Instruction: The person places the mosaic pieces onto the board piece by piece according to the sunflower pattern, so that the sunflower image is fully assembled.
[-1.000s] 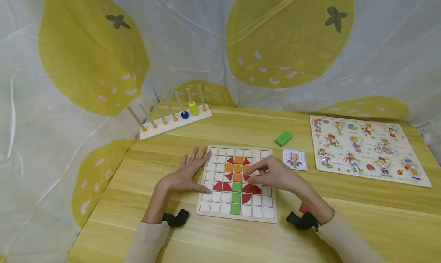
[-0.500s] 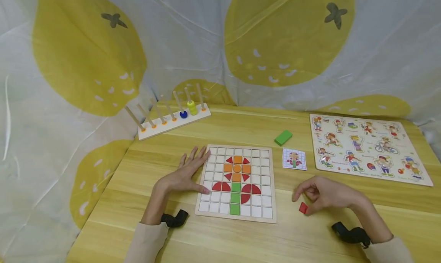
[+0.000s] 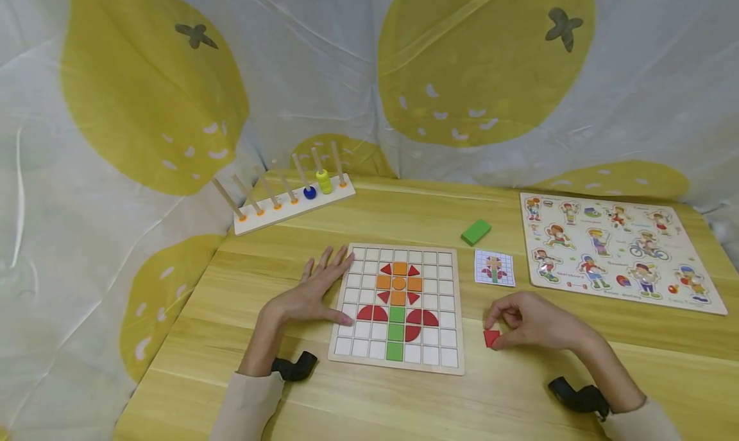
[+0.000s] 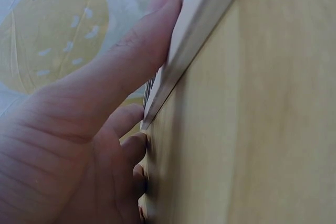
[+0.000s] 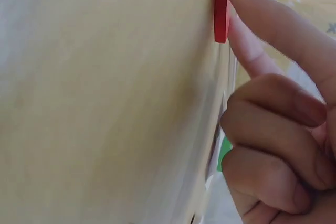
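Note:
The right hand point(image 3: 534, 322) pinches a small red puzzle piece point(image 3: 491, 339) between thumb and index finger, just right of the grid board. In the right wrist view the red piece point(image 5: 221, 11) lies at the thumb's tip, and the other fingers are curled in. At the left edge of the wooden grid board point(image 3: 353, 348) rests the left hand point(image 3: 312, 296), fingers spread and thumb over the rim. Seen from the left wrist, the thumb point(image 4: 126, 66) lies along the board's edge. Orange squares, red triangles, red quarter circles and a green column point(image 3: 396, 332) fill some cells.
A printed pattern card point(image 3: 494, 268) and a green block point(image 3: 476, 232) lie right of the board. Farther right is a sports picture puzzle point(image 3: 612, 255). A peg stand point(image 3: 294, 203) with blue and yellow beads stands at the back left, before a lemon-print curtain.
The right hand has left a red triangle on the board and moved right to the loose red piece, which has since shifted slightly left with the fingers. The left hand has stayed put.

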`<move>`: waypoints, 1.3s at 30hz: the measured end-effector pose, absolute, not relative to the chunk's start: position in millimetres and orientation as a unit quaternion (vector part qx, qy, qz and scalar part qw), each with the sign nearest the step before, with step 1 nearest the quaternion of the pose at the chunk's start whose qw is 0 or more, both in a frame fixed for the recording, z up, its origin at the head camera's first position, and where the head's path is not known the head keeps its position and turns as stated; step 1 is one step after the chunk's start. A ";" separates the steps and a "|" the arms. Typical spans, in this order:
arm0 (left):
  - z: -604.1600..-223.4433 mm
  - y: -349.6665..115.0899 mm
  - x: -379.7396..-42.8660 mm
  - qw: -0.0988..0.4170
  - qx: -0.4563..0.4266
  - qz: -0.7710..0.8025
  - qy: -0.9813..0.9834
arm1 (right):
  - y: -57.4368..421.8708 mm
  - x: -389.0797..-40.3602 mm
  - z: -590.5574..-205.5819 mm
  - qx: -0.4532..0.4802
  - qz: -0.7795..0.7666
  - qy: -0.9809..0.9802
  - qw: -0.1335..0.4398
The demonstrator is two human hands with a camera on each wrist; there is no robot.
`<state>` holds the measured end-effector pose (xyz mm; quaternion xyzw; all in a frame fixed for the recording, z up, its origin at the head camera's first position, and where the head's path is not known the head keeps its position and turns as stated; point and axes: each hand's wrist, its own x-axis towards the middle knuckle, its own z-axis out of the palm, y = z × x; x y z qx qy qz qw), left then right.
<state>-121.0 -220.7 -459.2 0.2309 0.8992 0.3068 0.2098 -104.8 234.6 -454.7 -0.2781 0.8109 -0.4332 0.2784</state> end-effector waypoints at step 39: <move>-458.1 -220.0 -120.5 0.207 0.227 0.307 0.901 | 99.6 -94.7 -434.5 -0.229 -0.414 0.855 0.213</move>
